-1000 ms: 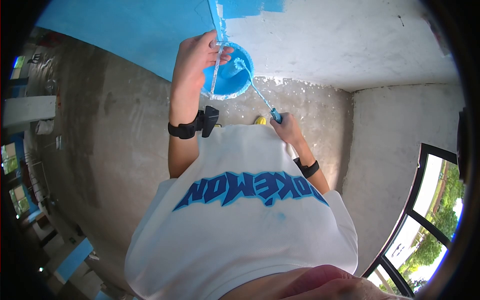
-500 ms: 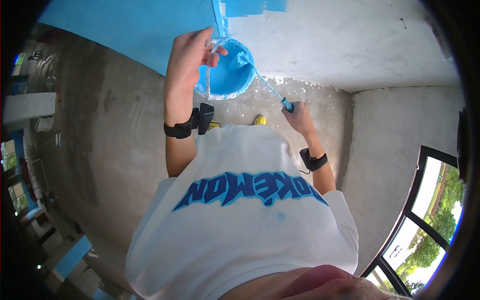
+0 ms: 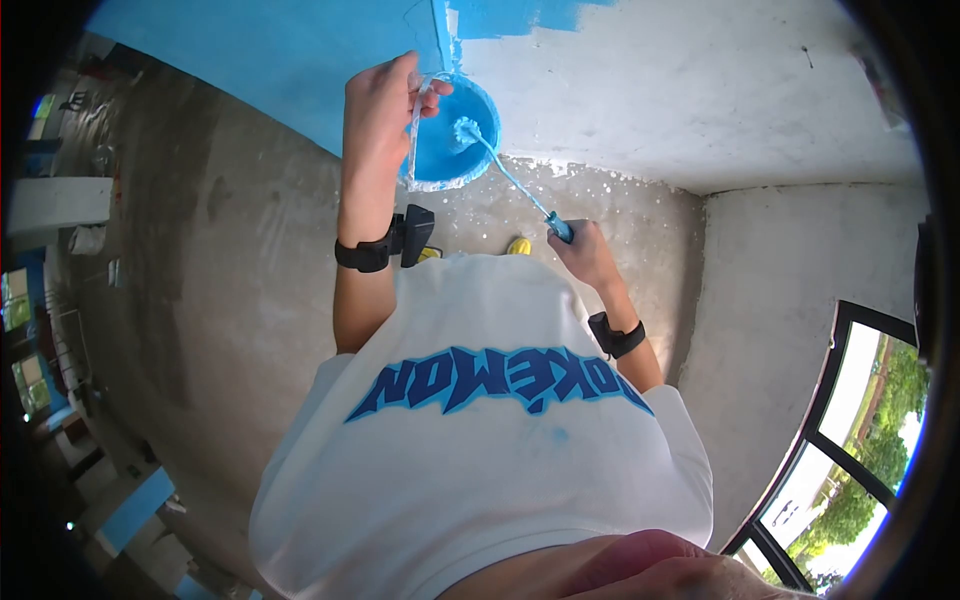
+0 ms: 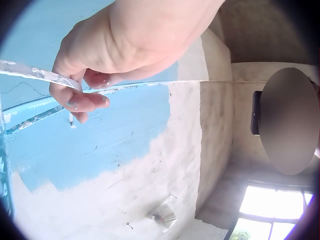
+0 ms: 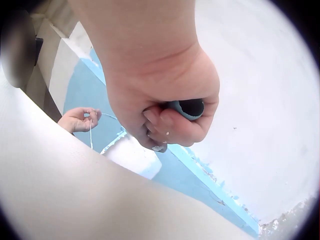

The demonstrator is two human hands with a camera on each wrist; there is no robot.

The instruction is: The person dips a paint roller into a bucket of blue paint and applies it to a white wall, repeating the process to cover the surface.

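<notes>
My left hand (image 3: 376,120) holds up a bucket (image 3: 442,184) by its pale strap-like handle (image 3: 413,145), the fingers curled under it as the left wrist view shows. Blue paint lies inside the bucket and white crust coats the rim. In my right hand (image 3: 588,256) I grip the blue handle (image 3: 559,228) of a paint roller, fingers wrapped round it; its hollow butt end (image 5: 192,108) shows in the right wrist view. A thin paint-coated rod (image 3: 522,190) runs from there to the roller head (image 3: 467,131), which is inside the bucket and covered in blue paint.
Ahead stands a wall, painted blue on the left (image 3: 300,60) and whitish on the right (image 3: 680,90). White spatters dot the concrete floor (image 3: 640,215) along its foot. My yellow shoes (image 3: 519,246) are below, and a black-framed window (image 3: 835,440) is at right.
The roller first swung right with my right hand, then came back left, its head shifting toward the bucket's middle. My left hand and the bucket moved slightly left, then a little back.
</notes>
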